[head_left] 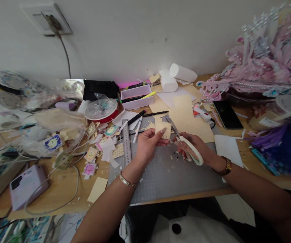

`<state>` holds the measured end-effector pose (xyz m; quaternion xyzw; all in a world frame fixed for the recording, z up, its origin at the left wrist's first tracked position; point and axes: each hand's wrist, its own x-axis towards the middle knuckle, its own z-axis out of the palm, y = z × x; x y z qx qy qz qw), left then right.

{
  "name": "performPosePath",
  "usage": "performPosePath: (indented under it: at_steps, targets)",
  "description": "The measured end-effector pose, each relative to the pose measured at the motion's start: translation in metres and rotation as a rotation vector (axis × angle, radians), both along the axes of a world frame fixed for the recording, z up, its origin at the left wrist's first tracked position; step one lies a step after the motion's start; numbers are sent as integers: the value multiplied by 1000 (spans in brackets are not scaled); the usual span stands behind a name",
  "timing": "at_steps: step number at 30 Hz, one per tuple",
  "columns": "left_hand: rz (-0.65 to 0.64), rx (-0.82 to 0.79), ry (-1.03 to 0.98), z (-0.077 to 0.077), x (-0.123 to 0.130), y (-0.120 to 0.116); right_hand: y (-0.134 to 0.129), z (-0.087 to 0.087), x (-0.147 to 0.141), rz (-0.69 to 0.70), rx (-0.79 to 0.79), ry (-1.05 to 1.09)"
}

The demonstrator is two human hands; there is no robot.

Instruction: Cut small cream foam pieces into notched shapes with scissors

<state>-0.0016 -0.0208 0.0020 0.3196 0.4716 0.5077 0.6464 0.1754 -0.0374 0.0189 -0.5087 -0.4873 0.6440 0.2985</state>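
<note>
Between its thumb and fingers, my left hand (149, 143) pinches a small cream card square (163, 130) above the grey cutting mat (165, 182). My right hand (192, 146) is wrapped round the white handles of a pair of scissors (191, 148). The blades point up and away, just right of the card, and look slightly parted. Whether they touch the card I cannot tell. Small dark and pale scraps lie on the mat below the hands. A steel ruler (126, 143) lies left of my left hand.
Behind the hands are cream card sheets (183, 111), a lilac pen box (137, 96) and a glue gun (202, 113). A phone (227, 114) lies right. Small decorated pieces (91, 154), cables and a lilac device (28, 185) are left.
</note>
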Motion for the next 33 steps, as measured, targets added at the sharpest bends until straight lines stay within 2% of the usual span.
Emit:
performPosePath:
  at_steps: [15, 28, 33]
  targets:
    - [-11, -15, -1, 1, 0, 0, 1, -7, 2, 39, 40, -14]
    - [-57, -14, -4, -2, 1, -1, -1, -6, 1, 36, 65, 0]
    - [-59, -22, -8, 0, 0, 0, 0, -5, 2, 22, 21, -7]
